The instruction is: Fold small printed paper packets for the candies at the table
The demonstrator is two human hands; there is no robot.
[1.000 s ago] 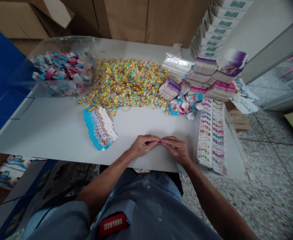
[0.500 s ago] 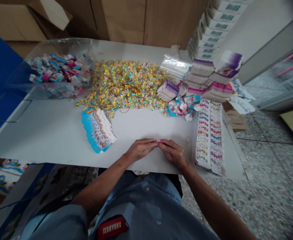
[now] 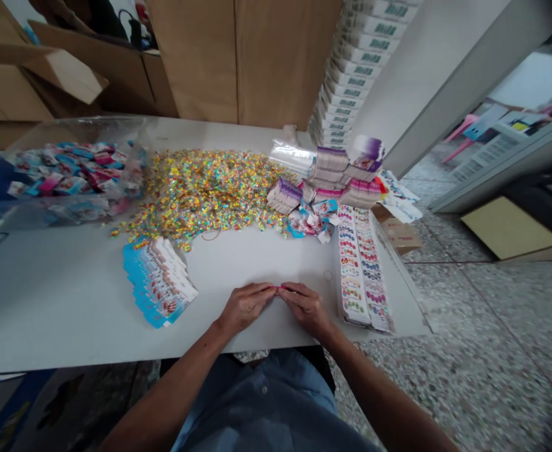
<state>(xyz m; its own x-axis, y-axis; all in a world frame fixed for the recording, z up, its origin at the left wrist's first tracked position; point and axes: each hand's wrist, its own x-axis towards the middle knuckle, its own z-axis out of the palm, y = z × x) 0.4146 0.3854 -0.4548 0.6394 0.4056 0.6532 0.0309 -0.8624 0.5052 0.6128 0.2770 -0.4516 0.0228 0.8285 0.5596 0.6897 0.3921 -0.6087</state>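
Near the table's front edge, my left hand (image 3: 246,307) and my right hand (image 3: 307,309) meet fingertip to fingertip. Between them they pinch a small flat pink piece (image 3: 278,289), mostly hidden under the fingers, so its kind is unclear. Left of my hands lies a fanned stack of blue-and-white printed cards (image 3: 160,282). To the right, sheets of small round stickers (image 3: 351,267) stand in long piles. Behind my hands spreads a heap of tiny packets with colourful bits (image 3: 214,194). A few folded small boxes (image 3: 311,221) lie beyond my right hand.
A clear plastic bag (image 3: 73,176) full of small packed boxes sits at the left. Purple and pink card stacks (image 3: 330,166) stand at the back right, near clear plastic sleeves (image 3: 292,155). Tall white boxes (image 3: 351,81) and brown cartons (image 3: 243,63) line the back of the table (image 3: 69,314).
The view has tilted up and swung right, so the table's things appear lower and further left. Both hands keep their pinch on the pink piece, with little visible movement over the table.
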